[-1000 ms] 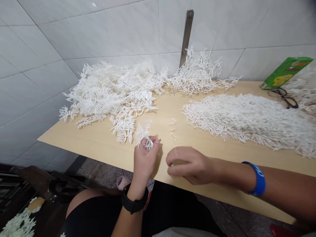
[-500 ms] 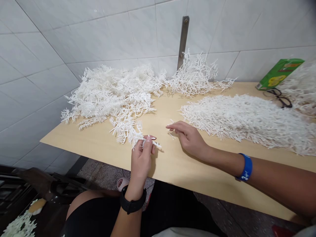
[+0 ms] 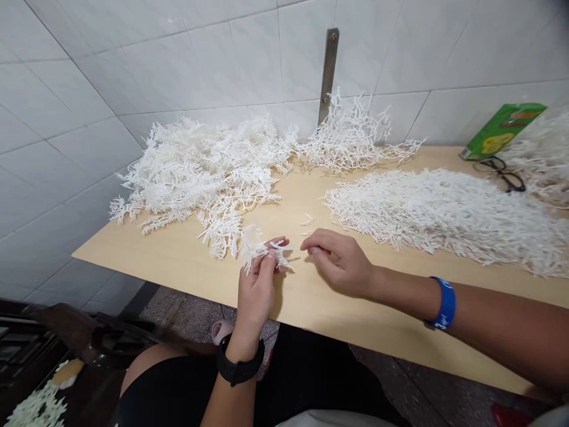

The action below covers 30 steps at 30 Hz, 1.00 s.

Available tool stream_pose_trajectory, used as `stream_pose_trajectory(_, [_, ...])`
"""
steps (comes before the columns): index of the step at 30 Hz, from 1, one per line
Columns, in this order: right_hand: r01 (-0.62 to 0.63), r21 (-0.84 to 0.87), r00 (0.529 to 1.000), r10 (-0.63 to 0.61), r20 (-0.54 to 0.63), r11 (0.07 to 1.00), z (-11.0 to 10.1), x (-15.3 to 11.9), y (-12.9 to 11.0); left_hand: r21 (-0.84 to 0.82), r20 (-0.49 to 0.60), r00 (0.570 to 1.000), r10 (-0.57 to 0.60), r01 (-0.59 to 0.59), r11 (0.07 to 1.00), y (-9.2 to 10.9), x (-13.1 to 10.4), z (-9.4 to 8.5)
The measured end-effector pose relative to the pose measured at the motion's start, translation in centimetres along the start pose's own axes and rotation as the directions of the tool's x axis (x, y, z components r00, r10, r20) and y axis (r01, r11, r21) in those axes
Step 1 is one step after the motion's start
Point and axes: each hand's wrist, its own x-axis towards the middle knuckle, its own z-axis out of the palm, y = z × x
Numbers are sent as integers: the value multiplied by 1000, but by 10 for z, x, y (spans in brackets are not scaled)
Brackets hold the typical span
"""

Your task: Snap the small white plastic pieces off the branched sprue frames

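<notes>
The left hand (image 3: 256, 292) clamps a white branched sprig (image 3: 252, 248) over the table (image 3: 338, 317), while the right hand (image 3: 340, 261) is near it, fingertip closure indeterminable.

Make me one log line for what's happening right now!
left hand: holds white sprig | right hand: apart from sprig | white pieces: heaped on table

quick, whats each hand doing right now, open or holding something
Left hand: closed, holding white branching pieces.
Right hand: fingers curled, nothing visibly held; whether thumb and finger are pinched shut cannot be told.
</notes>
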Motion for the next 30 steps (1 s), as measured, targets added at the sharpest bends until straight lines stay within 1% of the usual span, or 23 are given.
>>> stream_pose_trajectory(3, [-6, -17, 990, 8, 144, 1000, 0, -1, -1, 24, 27, 999, 24, -24, 999, 4, -1, 0])
stream_pose_trajectory(5, [-34, -17, 978, 37, 206, 999, 0, -1, 1, 22, 60, 997, 46, -48, 999, 4, -2, -1])
stream_pose_trajectory(7, [-37, 9, 972, 34, 233, 999, 0, 0, 3, 7, 105, 993, 60, -61, 998, 4, -3, -1])
stream_pose_trajectory(10, [14, 67, 968, -30, 248, 998, 1, 0, 5, -42, 192, 980, 44, -36, 998, 1, -3, -2])
stream_pose_trajectory(12, [32, 87, 969, -52, 241, 996, 2, 0, 6, -61, 212, 976, 40, -28, 998, 0, -2, -3])
stream_pose_trajectory(13, [29, 87, 972, -48, 229, 996, 3, 0, 7, -63, 204, 978, 46, -34, 997, 0, -2, -3])
stream_pose_trajectory(17, [25, 58, 985, -35, 171, 998, 3, 0, 8, -57, 157, 985, 69, -60, 997, -1, -1, -2])
stream_pose_trajectory(21, [56, 52, 991, -61, 117, 997, 3, 0, 8, -6, 74, 997, 11, -10, 1000, -2, 0, -2])
stream_pose_trajectory(23, [64, 70, 994, -70, 88, 996, 3, 0, 8, 33, 48, 999, 5, -7, 999, -3, 0, -2])
stream_pose_trajectory(25, [70, 92, 995, -76, 63, 993, 3, 1, 7, 34, 47, 999, 20, -21, 999, -4, 1, -3])
stream_pose_trajectory(27, [72, 98, 996, -77, 46, 993, 4, 1, 6, -1, 57, 998, 30, -30, 1000, -5, 2, -2])
stream_pose_trajectory(30, [68, 85, 997, -71, 27, 994, 4, 1, 6, -48, 102, 993, 66, -61, 997, -7, 2, -2])
